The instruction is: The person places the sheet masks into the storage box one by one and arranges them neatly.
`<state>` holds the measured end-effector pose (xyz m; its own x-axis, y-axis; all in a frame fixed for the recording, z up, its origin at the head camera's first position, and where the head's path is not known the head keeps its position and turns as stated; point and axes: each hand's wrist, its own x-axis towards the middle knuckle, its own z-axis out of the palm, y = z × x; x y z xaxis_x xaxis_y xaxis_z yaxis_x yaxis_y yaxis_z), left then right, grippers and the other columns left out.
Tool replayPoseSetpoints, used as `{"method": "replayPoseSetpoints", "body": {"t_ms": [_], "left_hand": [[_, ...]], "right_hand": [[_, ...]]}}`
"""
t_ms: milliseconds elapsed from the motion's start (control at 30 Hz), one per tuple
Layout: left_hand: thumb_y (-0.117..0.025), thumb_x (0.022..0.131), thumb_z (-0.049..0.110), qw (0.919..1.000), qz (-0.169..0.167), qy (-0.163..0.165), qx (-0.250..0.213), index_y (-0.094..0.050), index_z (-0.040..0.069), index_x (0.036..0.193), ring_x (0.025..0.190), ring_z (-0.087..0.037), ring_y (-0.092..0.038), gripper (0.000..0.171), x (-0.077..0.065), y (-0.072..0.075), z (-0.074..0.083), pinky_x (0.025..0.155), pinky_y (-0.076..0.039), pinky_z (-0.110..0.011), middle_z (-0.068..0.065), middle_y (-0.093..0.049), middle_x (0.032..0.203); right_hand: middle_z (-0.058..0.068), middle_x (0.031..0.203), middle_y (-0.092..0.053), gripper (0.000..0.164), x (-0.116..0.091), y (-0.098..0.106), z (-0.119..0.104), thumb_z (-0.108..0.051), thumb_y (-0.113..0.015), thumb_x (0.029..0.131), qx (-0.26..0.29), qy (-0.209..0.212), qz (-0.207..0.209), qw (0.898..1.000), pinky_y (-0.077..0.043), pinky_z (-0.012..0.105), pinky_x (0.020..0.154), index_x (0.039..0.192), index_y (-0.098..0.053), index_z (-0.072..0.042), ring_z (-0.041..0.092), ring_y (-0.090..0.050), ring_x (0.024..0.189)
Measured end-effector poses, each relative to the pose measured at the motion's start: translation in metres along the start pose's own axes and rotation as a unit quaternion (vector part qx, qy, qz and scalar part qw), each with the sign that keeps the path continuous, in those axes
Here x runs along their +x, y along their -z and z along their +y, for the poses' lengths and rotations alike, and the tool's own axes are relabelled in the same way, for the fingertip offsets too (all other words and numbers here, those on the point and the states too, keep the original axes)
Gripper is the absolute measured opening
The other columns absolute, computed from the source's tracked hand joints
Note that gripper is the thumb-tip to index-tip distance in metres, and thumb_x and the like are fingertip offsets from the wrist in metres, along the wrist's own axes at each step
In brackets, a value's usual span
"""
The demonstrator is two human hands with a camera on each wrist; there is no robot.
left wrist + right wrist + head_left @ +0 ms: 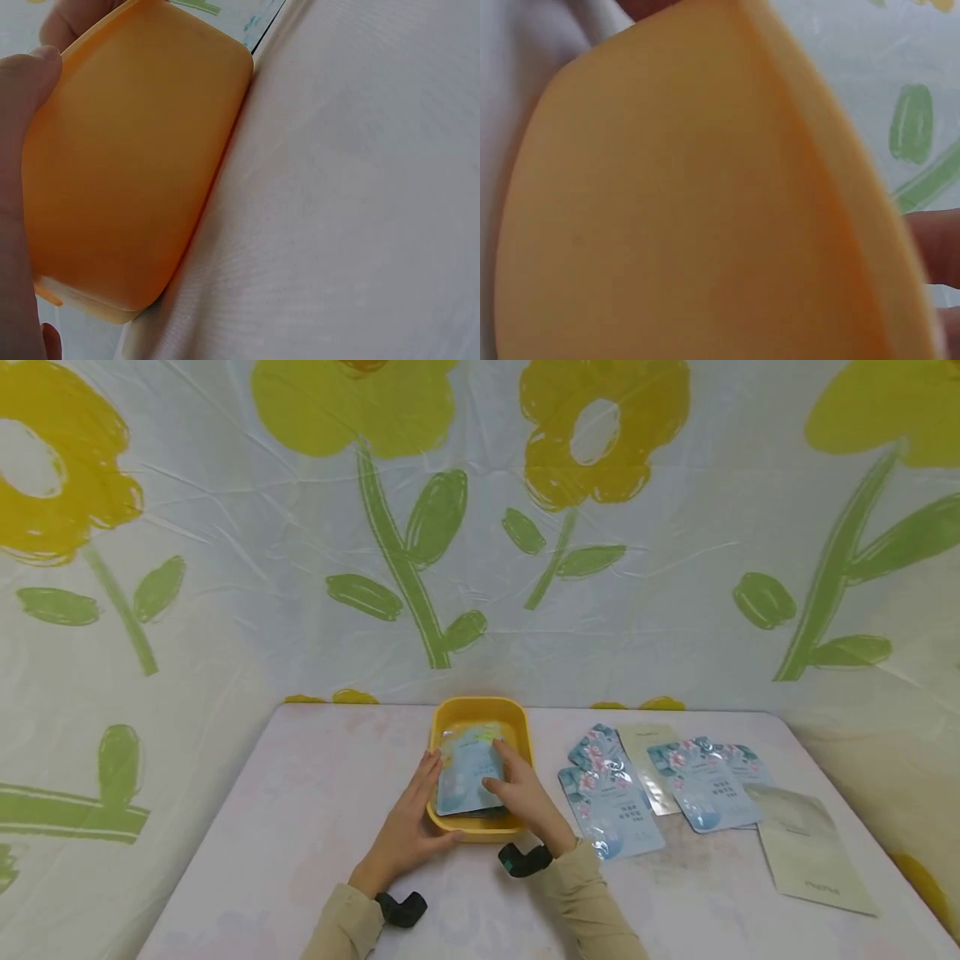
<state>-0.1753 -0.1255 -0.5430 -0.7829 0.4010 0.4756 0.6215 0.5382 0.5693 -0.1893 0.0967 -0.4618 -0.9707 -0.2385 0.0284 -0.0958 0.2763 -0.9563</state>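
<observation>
A deep yellow plastic tray (517, 718) stands on the table and holds light blue sachets, the top sachet (468, 777) lying face up with printed marks. My left hand (408, 822) holds the tray's near left corner, thumb along the front and fingers at the left rim. In the left wrist view its thumb (37, 75) lies against the orange-looking tray wall (142, 165). My right hand (525, 793) reaches over the right rim, and its spread thumb and forefinger rest on the top sachet. The tray wall (667, 187) fills most of the right wrist view, hiding much of that hand.
Right of the tray lie several blue floral sachets (618, 814), overlapping one another. More blue sachets (712, 789) lie farther right, along with a pale silver-green sachet (652, 768) and another pale one (813, 847). A flower-printed curtain (480, 568) hangs behind the table (330, 793).
</observation>
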Motion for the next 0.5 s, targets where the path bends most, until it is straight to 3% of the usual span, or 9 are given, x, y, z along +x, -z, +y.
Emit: {"method": "replayPoseSetpoints", "body": {"t_ms": [67, 267, 400, 500], "left_hand": [[-0.07, 0.083, 0.062, 1.0, 0.0, -0.001, 0.001, -0.024, 0.005, 0.157, 0.152, -0.026, -0.011, 0.105, 0.0, 0.0, 0.0, 0.121, -0.022, -0.044, -0.011, -0.019, 0.164], [-0.072, 0.082, 0.061, 1.0, 0.001, 0.002, 0.002, -0.023, 0.005, 0.157, 0.152, -0.026, -0.011, 0.106, 0.0, 0.0, 0.0, 0.121, -0.021, -0.039, -0.01, -0.019, 0.164], [-0.072, 0.082, 0.06, 1.0, 0.001, -0.001, -0.003, -0.024, 0.005, 0.157, 0.152, -0.027, -0.012, 0.105, 0.0, 0.0, 0.001, 0.122, -0.019, -0.036, -0.009, -0.018, 0.165], [-0.071, 0.082, 0.061, 1.0, 0.001, -0.003, -0.006, -0.024, 0.005, 0.157, 0.152, -0.027, -0.011, 0.105, 0.0, -0.001, 0.001, 0.122, -0.018, -0.035, -0.009, -0.018, 0.165]], "right_hand": [[0.032, 0.158, -0.02, 0.07, 0.001, -0.003, 0.001, -0.001, -0.064, 0.09, -0.05, 0.001, 0.016, 0.999, -0.021, 0.058, 0.118, 0.149, -0.03, 0.012, 0.045, -0.019, 0.146], [0.037, 0.156, -0.016, 0.086, 0.008, -0.013, 0.007, -0.008, -0.084, 0.076, -0.181, -0.011, 0.023, 0.983, -0.031, 0.06, 0.113, 0.148, -0.039, 0.005, 0.051, -0.026, 0.141], [0.039, 0.156, -0.01, 0.096, 0.009, -0.019, 0.01, -0.007, -0.092, 0.065, -0.235, -0.02, 0.007, 0.972, -0.038, 0.056, 0.11, 0.147, -0.042, 0.003, 0.053, -0.028, 0.14], [0.04, 0.156, -0.006, 0.097, 0.007, -0.023, 0.011, -0.006, -0.092, 0.064, -0.261, -0.03, -0.004, 0.965, -0.04, 0.057, 0.108, 0.147, -0.043, 0.001, 0.055, -0.028, 0.138]]}}
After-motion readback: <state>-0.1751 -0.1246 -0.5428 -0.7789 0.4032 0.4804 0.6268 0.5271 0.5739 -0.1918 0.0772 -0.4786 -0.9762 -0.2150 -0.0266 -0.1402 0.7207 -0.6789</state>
